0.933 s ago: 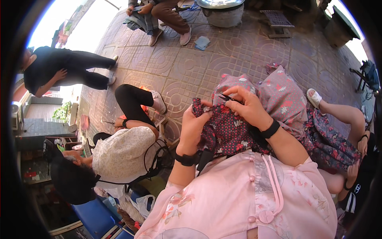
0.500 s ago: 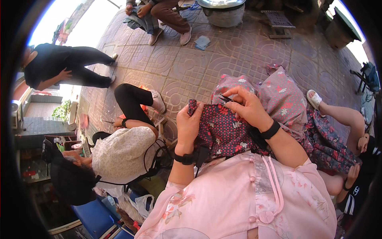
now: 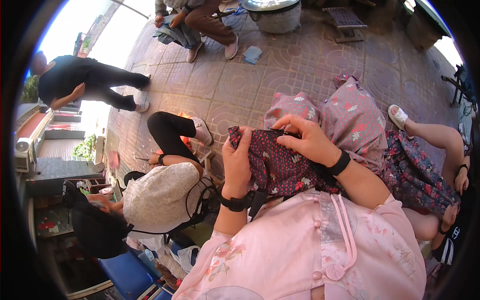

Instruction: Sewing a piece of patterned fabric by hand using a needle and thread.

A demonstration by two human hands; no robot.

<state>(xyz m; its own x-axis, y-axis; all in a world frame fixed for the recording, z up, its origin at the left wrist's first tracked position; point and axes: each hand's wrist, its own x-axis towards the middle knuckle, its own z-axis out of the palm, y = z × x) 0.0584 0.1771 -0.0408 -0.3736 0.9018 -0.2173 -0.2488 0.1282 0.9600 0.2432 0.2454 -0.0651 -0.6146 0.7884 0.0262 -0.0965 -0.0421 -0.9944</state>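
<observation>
A dark cloth with red flowers and pale leaves lies bunched over my lap. Its upper edge is pinched at the left by my left hand, thumb up against the fabric. My right hand is closed at the same edge, a short way to the right. A small dark pointed tool shows only in part between its fingers, so its exact kind is unclear. The edge runs fairly straight between both hands. Below it, lighter grey-pink floral trousers cover my knees.
Close on my left sits a person in a black cap, beside a blue chair. Another person's floral-clad leg is at my right. Farther off are a standing person, a round metal-topped container and a low stool.
My right hand has turned and come down onto the cloth's edge, and the dark tool is now mostly hidden. My left hand has shifted slightly along with the cloth.
</observation>
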